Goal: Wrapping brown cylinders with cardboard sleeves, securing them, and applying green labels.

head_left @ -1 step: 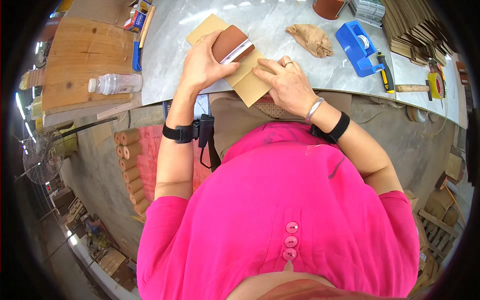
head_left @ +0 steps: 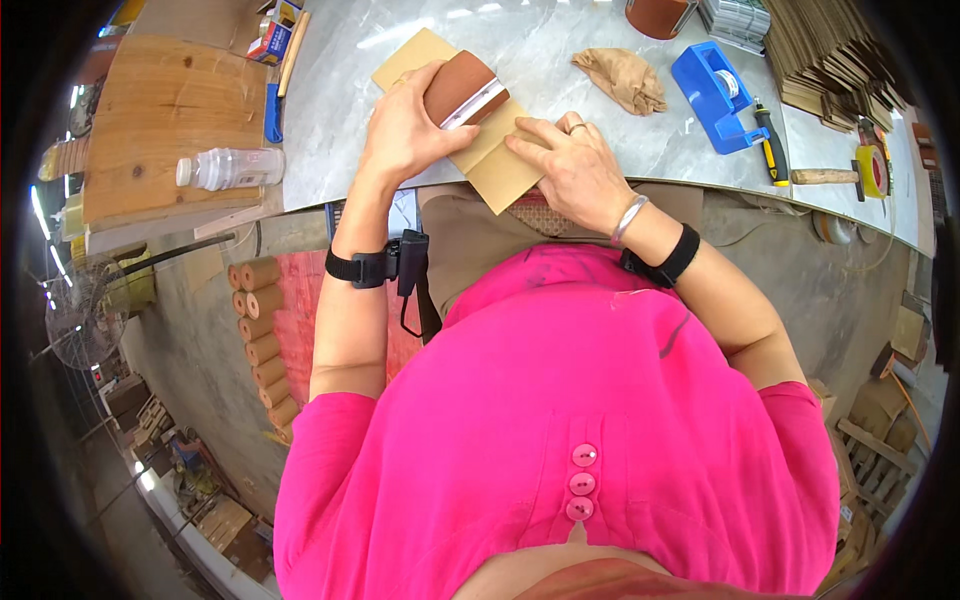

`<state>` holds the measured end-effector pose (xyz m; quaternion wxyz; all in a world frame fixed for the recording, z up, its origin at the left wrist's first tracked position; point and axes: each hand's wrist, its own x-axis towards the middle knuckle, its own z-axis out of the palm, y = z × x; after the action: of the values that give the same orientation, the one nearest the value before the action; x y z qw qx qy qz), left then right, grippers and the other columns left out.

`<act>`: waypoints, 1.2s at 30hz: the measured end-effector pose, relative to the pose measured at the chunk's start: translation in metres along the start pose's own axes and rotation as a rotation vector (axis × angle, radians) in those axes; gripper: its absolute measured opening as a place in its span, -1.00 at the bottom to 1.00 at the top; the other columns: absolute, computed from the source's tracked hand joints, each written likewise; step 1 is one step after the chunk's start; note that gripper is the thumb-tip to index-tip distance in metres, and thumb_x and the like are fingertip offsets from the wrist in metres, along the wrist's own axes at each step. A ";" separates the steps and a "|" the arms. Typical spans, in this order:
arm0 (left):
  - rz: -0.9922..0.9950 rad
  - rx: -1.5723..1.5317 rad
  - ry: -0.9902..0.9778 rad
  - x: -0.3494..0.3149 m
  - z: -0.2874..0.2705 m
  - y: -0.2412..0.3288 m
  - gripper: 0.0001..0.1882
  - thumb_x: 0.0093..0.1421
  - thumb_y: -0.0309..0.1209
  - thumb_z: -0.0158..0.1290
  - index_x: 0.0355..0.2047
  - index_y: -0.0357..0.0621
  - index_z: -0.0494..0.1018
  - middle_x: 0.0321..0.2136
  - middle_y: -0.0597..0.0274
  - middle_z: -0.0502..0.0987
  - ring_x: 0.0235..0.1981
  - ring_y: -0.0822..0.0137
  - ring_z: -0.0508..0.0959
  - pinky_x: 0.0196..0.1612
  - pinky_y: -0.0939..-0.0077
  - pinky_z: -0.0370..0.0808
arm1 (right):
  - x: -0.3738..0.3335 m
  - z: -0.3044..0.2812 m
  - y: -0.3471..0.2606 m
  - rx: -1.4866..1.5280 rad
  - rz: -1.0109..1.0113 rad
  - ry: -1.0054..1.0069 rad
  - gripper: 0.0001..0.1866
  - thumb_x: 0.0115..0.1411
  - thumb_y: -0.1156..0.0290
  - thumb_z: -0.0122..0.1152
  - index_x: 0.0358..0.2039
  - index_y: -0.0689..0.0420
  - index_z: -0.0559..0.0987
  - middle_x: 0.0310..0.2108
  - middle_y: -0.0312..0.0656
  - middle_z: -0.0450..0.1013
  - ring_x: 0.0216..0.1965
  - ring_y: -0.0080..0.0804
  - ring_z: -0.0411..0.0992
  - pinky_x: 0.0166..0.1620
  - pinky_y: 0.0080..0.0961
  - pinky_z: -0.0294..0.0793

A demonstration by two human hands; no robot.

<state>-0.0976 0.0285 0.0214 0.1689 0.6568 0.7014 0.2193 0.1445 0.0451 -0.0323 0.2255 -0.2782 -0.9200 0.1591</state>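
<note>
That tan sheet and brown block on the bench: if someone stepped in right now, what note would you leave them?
Left hand: gripping the brown block with a metal strip, pressed on the tan sheet.
Right hand: flat on the sheet's near end, pinning it at the marble bench edge.
Nearby: crumpled brown rag, blue tape dispenser, plastic bottle on the wooden board.
Done: sheet laid flat, block on it.
Left: cannot tell how much of the sheet has been worked.

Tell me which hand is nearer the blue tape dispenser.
Right. The right hand presses the tan board, closer to the blue tape dispenser; the left hand grips the brown block farther away.
</note>
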 end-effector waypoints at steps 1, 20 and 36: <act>0.004 -0.007 0.002 0.000 0.001 -0.001 -0.07 -0.24 -0.15 0.35 0.17 -0.33 0.37 -0.01 -0.17 0.53 0.04 -0.06 0.53 0.10 0.18 0.47 | 0.000 0.000 0.000 0.003 0.001 -0.007 -0.48 -0.05 0.53 0.23 0.01 0.03 0.61 0.07 -0.28 0.42 -0.08 -0.14 0.34 0.04 -0.28 0.38; -0.213 -0.700 -0.087 -0.003 -0.002 -0.016 -0.43 0.27 -0.19 0.20 0.22 -0.17 0.43 0.06 0.14 0.54 0.09 0.37 0.48 0.19 0.48 0.36 | 0.075 -0.027 0.016 0.191 -0.314 0.174 -0.91 0.01 0.48 0.28 -0.42 0.08 0.58 -0.06 -0.34 0.48 0.01 -0.20 0.37 0.01 -0.22 0.30; -0.135 -1.136 0.056 -0.023 0.021 -0.032 -0.49 0.30 -0.15 0.15 0.17 -0.13 0.46 0.05 0.16 0.50 0.06 0.28 0.48 0.10 0.41 0.42 | 0.110 -0.017 0.025 0.412 -0.192 0.023 -0.83 0.01 0.48 0.38 -0.41 0.22 0.56 -0.04 -0.15 0.56 0.01 -0.13 0.49 0.09 -0.30 0.45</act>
<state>-0.1120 0.0056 -0.0144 0.4902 0.4105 0.5182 0.5680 0.0822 0.1322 0.0072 0.3021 -0.1395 -0.8877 0.3181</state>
